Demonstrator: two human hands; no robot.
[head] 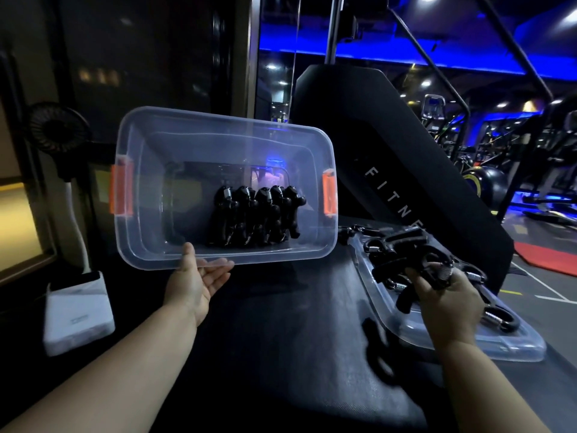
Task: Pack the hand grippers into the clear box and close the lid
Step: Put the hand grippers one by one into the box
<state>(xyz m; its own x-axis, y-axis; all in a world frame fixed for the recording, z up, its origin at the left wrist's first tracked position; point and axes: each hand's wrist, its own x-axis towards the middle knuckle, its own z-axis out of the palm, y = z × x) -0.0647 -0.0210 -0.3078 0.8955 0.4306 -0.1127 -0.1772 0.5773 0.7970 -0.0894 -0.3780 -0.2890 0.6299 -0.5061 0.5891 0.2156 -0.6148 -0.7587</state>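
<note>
Left hand (199,282) pinching clear box (281,257) rim, right hand (449,304) fingers clutching hand grippers (406,267)

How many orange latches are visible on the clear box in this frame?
2. One orange latch sits on the left end of the clear box, the other on its right end. None appears hidden.

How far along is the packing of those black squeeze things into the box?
Partly done. A row of hand grippers already sits in the clear box, which the left hand holds tilted by its rim. The right hand grips one more gripper. Left to do: several loose grippers lie on the lid, which is off the box and not yet closed.
</note>
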